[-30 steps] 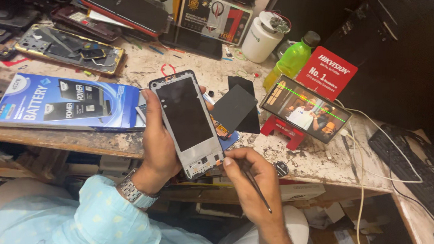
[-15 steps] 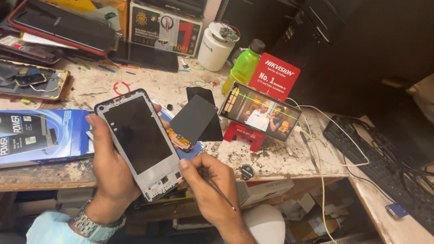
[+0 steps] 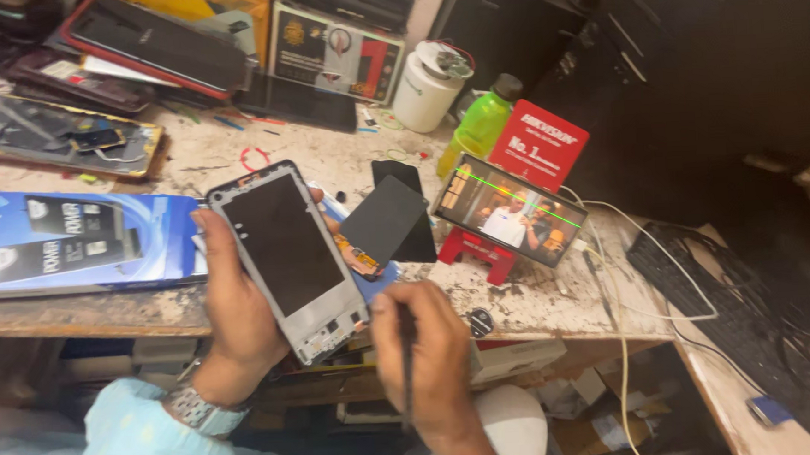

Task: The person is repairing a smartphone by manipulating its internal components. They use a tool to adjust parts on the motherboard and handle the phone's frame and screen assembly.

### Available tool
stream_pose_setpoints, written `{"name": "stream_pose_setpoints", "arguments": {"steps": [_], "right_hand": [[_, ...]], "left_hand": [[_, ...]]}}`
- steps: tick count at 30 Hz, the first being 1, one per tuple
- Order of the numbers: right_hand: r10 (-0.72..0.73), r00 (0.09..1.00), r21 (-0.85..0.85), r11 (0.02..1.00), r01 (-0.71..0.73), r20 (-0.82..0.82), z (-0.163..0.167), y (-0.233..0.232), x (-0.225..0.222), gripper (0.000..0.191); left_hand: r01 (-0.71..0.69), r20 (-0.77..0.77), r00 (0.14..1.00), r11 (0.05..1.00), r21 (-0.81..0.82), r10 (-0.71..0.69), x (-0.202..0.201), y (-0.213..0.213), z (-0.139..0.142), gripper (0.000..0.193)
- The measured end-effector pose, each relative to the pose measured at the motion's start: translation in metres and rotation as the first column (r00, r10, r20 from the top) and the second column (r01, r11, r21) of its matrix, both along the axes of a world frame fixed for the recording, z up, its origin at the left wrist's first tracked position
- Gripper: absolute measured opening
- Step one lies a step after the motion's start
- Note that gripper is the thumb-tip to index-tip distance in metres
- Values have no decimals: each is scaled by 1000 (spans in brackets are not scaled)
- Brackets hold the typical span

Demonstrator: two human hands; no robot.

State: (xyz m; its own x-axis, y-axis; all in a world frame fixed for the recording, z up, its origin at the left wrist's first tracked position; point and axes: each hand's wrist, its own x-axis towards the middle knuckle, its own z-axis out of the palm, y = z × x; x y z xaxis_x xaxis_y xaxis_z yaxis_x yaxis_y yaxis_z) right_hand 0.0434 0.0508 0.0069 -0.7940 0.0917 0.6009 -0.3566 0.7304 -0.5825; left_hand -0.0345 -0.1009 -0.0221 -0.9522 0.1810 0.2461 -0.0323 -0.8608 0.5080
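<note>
My left hand holds an opened phone frame upright over the bench edge, its dark inner side facing me, with small parts showing at the lower end. My right hand grips a thin dark tool, its upper end close to the frame's lower right corner. Just behind the frame, a dark flat panel leans on a ribbon cable above a blue mat.
A blue battery box lies left on the worn bench. A lit phone rests on a red stand, with a green bottle, a white tub, a red card, cables and a keyboard to the right.
The view has shifted, so the bench sits more to the left. My right hand has turned so the tool points downward in the fist, while my left hand still holds the frame.
</note>
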Motion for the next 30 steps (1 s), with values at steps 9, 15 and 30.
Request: {"name": "stream_pose_setpoints", "arguments": {"steps": [9, 15, 30], "right_hand": [[-99, 992, -185, 976, 111, 74, -30, 41, 0, 22], [33, 991, -409, 912, 22, 128, -44, 52, -14, 23], [83, 992, -506, 862, -27, 90, -50, 45, -13, 18]], "left_hand": [[-9, 12, 1000, 1000, 12, 9, -5, -1, -2, 87], [10, -1, 1000, 999, 33, -10, -6, -2, -6, 87], [79, -8, 997, 992, 95, -79, -13, -3, -20, 88]]}}
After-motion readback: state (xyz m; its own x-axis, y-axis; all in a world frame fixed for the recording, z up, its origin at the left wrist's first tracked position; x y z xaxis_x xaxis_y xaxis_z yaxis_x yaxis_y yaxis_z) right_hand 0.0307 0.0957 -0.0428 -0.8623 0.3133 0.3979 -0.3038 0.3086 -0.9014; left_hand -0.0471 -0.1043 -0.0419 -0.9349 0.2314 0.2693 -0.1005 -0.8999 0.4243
